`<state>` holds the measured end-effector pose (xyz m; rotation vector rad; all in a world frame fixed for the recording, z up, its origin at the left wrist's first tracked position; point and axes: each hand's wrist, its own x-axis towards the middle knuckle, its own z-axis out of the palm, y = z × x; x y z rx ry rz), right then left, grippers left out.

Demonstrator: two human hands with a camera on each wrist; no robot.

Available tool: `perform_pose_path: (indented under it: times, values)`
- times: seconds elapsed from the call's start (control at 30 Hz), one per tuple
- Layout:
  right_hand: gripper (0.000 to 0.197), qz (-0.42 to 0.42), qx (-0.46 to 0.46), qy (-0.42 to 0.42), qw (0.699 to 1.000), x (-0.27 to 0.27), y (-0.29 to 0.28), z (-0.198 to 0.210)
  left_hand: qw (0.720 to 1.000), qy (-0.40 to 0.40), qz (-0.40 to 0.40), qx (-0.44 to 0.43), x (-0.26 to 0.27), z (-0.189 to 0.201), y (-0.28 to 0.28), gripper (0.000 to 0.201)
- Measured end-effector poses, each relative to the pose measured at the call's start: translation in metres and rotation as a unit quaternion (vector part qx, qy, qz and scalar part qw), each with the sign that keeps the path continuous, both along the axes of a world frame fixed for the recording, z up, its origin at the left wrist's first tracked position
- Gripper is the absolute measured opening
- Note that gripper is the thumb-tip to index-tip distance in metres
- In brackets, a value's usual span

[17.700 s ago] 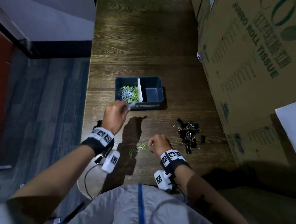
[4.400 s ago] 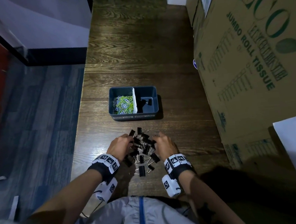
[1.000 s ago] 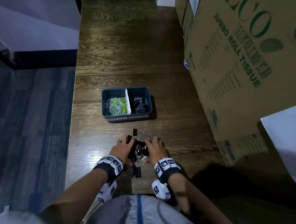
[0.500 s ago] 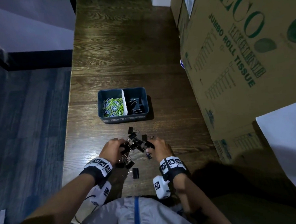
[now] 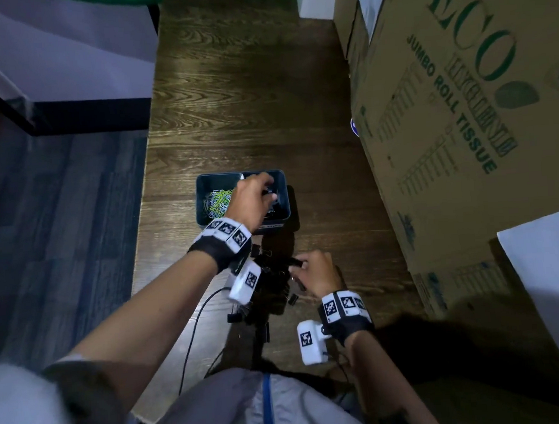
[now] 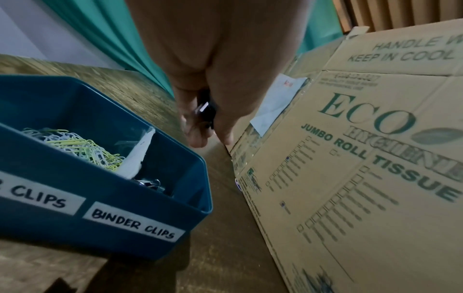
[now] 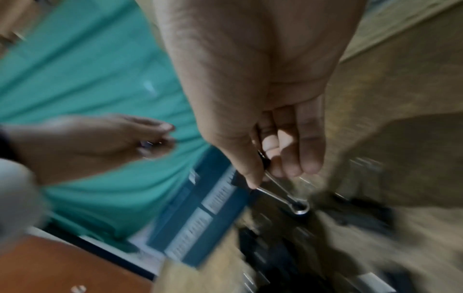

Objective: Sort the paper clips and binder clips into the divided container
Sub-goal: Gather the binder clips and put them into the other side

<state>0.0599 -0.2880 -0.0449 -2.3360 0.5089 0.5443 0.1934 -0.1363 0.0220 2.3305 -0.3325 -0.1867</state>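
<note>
The blue divided container stands mid-table; its labels read "CLIPS" and "BINDER CLIPS". Coloured paper clips fill its left compartment. A few binder clips lie in the right one. My left hand hovers over the right compartment and grips black binder clips in curled fingers. Nearer me, my right hand pinches a binder clip by its black body, the silver wire handles sticking out. It is at the right edge of the loose pile of black binder clips on the table.
A tall cardboard box printed "ECO JUMBO ROLL TISSUE" walls off the table's right side, close to the container. The wooden table's left edge drops to a dark floor. A thin black cable trails from my left wrist.
My left hand has lifted from the pile with binder clips and moved forward over the container's right compartment. My right hand stays at the pile, gripping a clip.
</note>
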Motion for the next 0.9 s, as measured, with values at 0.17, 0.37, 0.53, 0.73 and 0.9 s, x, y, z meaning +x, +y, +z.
perform_pose_path:
  times: [0.17,0.37,0.53,0.73,0.9]
  values:
    - [0.025,0.005,-0.004,-0.125,0.992,0.055,0.0,0.045,0.995,-0.065,0.007,0.078,-0.015,-0.008,0.012,0.032]
    - [0.031,0.019,-0.006,-0.257,0.966,0.106,0.006,0.088,0.972,-0.008,-0.105,0.211,-0.089,-0.056,0.048,0.022]
    - [0.038,0.062,-0.005,-0.185,0.981,0.064,-0.004,0.052,0.928,0.167,-0.155,0.296,-0.135,-0.103,0.083,0.123]
    - [0.093,0.128,-0.05,0.046,0.99,0.011,-0.007,-0.01,0.891,0.143,-0.23,0.366,-0.164,-0.122,0.084,0.143]
    - [0.127,0.264,-0.112,0.113,0.951,-0.01,0.001,-0.026,0.904,0.087,-0.198,0.369,-0.158,-0.126,0.072,0.13]
